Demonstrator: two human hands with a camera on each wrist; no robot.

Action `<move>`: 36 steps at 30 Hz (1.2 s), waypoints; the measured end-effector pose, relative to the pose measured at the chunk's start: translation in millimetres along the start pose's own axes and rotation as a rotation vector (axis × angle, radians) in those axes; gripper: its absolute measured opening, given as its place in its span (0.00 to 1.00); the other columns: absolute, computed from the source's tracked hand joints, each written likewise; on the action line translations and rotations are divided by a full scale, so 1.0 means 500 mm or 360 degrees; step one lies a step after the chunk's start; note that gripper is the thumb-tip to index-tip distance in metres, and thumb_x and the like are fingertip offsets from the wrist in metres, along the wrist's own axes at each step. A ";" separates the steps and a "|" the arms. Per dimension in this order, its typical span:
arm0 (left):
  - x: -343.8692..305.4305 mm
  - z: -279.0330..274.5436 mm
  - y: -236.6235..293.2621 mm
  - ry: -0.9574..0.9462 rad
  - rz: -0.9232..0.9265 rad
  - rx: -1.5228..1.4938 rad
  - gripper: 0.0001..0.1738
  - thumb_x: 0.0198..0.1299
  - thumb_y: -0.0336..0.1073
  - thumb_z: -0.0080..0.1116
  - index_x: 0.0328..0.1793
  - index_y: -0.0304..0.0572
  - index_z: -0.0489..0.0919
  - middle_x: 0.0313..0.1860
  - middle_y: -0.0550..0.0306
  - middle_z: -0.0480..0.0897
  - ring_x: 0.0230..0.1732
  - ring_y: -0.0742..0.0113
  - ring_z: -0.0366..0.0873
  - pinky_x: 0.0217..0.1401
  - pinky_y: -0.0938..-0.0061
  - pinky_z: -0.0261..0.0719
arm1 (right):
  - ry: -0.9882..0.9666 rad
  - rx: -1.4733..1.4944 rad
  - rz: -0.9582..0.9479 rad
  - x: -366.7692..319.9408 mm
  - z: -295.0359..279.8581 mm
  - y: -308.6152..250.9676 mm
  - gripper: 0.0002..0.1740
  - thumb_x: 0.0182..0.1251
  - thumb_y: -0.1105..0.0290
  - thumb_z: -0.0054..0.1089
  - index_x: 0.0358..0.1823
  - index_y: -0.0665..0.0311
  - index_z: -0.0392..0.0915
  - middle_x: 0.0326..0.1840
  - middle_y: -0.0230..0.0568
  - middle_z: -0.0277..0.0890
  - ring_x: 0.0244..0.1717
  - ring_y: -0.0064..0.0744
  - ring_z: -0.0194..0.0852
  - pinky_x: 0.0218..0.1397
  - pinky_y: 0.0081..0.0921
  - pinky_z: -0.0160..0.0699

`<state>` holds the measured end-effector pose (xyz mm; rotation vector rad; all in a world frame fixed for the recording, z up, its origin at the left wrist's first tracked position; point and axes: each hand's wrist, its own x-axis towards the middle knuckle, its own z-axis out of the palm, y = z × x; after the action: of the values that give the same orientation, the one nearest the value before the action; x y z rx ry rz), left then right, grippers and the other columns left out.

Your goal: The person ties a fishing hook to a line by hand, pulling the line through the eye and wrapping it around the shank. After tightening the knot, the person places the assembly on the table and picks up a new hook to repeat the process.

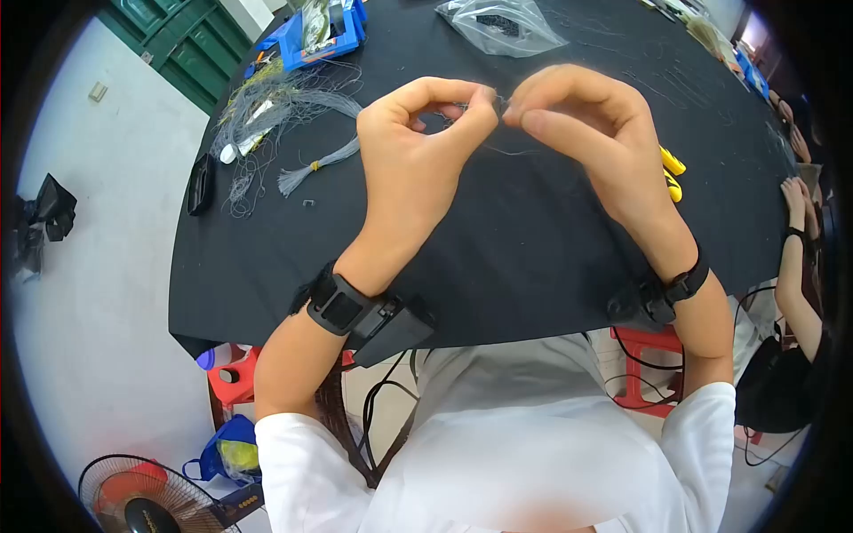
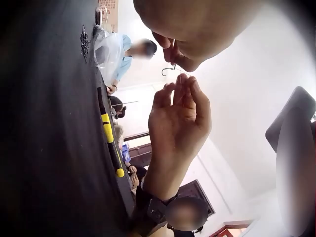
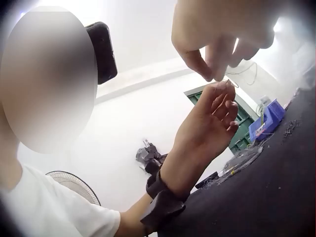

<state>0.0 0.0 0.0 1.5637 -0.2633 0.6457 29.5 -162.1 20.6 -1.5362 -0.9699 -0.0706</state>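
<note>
Both hands are raised over the black table (image 1: 498, 266), their fingertips close together. My left hand (image 1: 413, 147) pinches a small dark fish hook (image 2: 168, 71) between thumb and index finger, its bend sticking out past the fingertips. Facing it, my right hand (image 1: 595, 115) has thumb and fingers brought together on a thin clear fishing line (image 2: 181, 83) that runs up to the hook. A loose length of the line curves out beside the fingers in the right wrist view. The part of the hook inside the left fingertips is hidden.
A tangle of fishing line (image 1: 267, 111) and a yellow-tied bundle (image 1: 315, 166) lie at left, near a black case (image 1: 202, 185). A blue bin (image 1: 324, 40) and clear plastic bag (image 1: 502, 25) stand at the back. Yellow-and-black handles (image 1: 673, 173) lie by the right wrist; people sit at right.
</note>
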 end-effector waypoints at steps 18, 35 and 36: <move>-0.005 -0.003 0.038 0.0034 0.0309 -0.0023 0.04 0.48 0.25 0.61 0.32 0.36 0.80 0.30 0.62 0.81 0.30 0.81 0.70 0.37 0.84 0.62 | -0.0258 0.0102 -0.0012 -0.036 0.042 -0.035 0.04 0.52 0.82 0.53 0.29 0.68 0.72 0.09 0.18 0.54 0.12 0.06 0.40 0.19 0.10 0.45; -0.009 0.000 0.048 -0.0033 0.0332 -0.0049 0.05 0.50 0.25 0.60 0.34 0.36 0.81 0.32 0.61 0.82 0.30 0.81 0.71 0.38 0.85 0.62 | -0.0189 -0.0121 -0.0205 -0.040 0.043 -0.034 0.06 0.48 0.85 0.52 0.29 0.69 0.72 0.05 0.20 0.53 0.07 0.09 0.43 0.14 0.12 0.42; -0.008 0.000 0.046 -0.0032 0.0334 -0.0046 0.05 0.50 0.26 0.60 0.34 0.36 0.81 0.32 0.62 0.82 0.30 0.81 0.70 0.38 0.85 0.62 | -0.0140 -0.0156 -0.0216 -0.041 0.045 -0.037 0.06 0.48 0.85 0.53 0.29 0.69 0.72 0.05 0.21 0.53 0.07 0.09 0.44 0.14 0.12 0.42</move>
<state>-15.5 -3.6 17.1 1.5272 -0.4546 0.7861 -5.6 -155.8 18.6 -1.5722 -1.1551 -0.1497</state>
